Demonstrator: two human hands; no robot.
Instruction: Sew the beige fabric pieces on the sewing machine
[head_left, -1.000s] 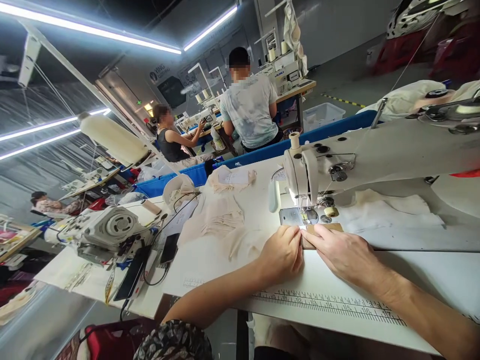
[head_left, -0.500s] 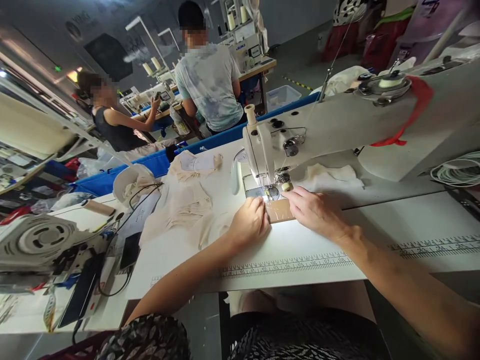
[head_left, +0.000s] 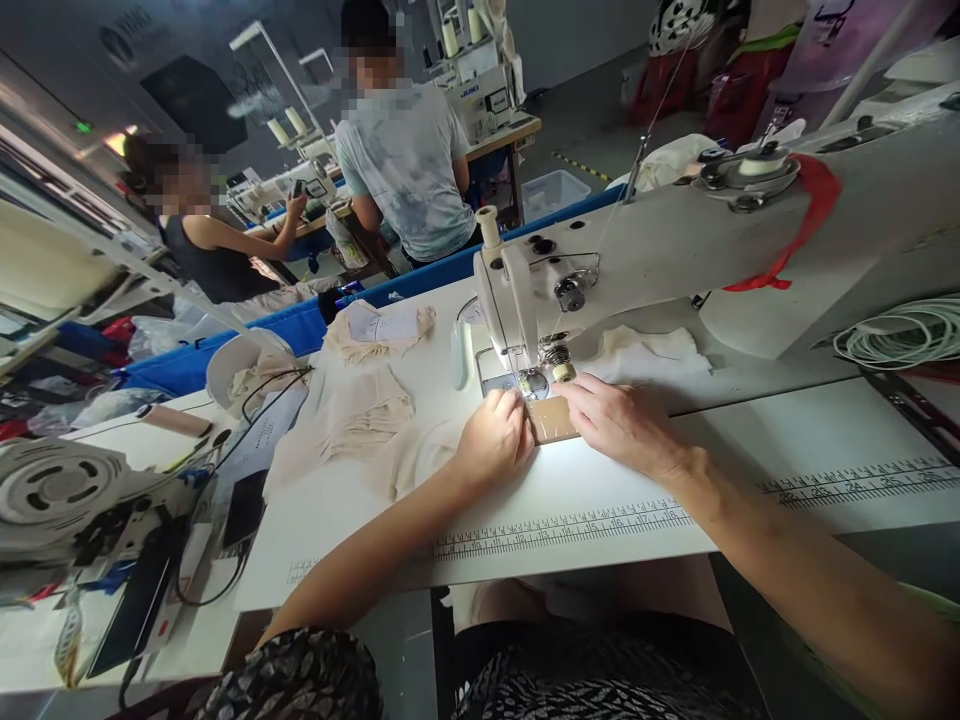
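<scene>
A white sewing machine (head_left: 600, 260) stands on the white table, its lit needle area just beyond my hands. My left hand (head_left: 496, 435) is closed beside the needle plate, its fingertips pinched at the presser foot; what they hold is too small to make out. Right of it, my right hand (head_left: 611, 415) has its fingers pressed together near the round knob beside the needle. Between my hands lies a brown plate (head_left: 551, 420) with bits of thread on it. Thin beige fabric pieces (head_left: 367, 410) lie left of my left hand.
A printed ruler (head_left: 555, 532) runs along the table's front edge. More pale fabric (head_left: 649, 350) lies under the machine arm. Another machine (head_left: 67, 490) and a dark phone-like item (head_left: 244, 505) are at the left. Two people (head_left: 409, 160) are beyond the blue cloth edge.
The whole view has shifted slightly, so most things appear a little further left. Both hands stay at the needle area with nearly the same grip.
</scene>
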